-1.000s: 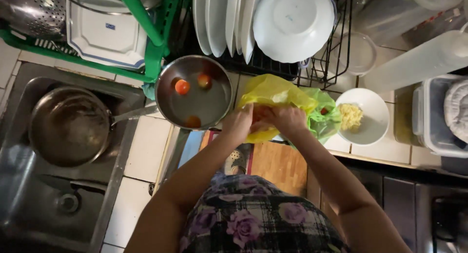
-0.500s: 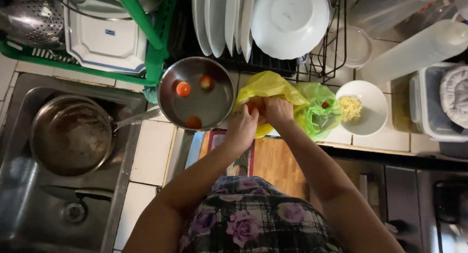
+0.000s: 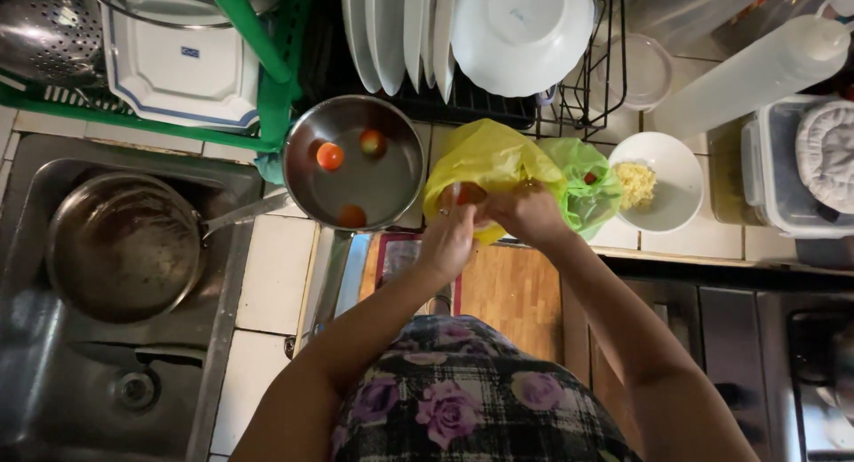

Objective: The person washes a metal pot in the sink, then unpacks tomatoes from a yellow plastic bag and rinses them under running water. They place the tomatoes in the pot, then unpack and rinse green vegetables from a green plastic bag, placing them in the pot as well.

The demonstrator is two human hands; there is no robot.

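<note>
Tomato [image 3: 469,193], red and round, is pinched in the fingertips of the left hand [image 3: 447,240] at the mouth of the yellow bag [image 3: 485,160]. The bag's edge is gripped by the right hand [image 3: 527,213], closed on the plastic just beside the left. Beyond the right hand a green bag [image 3: 583,182] is seen touching the yellow one, and past that a white bowl [image 3: 663,182] of pale chopped food. Off to the left hand's side a steel bowl [image 3: 356,164] is set, with three small tomatoes [image 3: 331,156] lying apart in it. Under both wrists a wooden board [image 3: 507,293] is laid.
</note>
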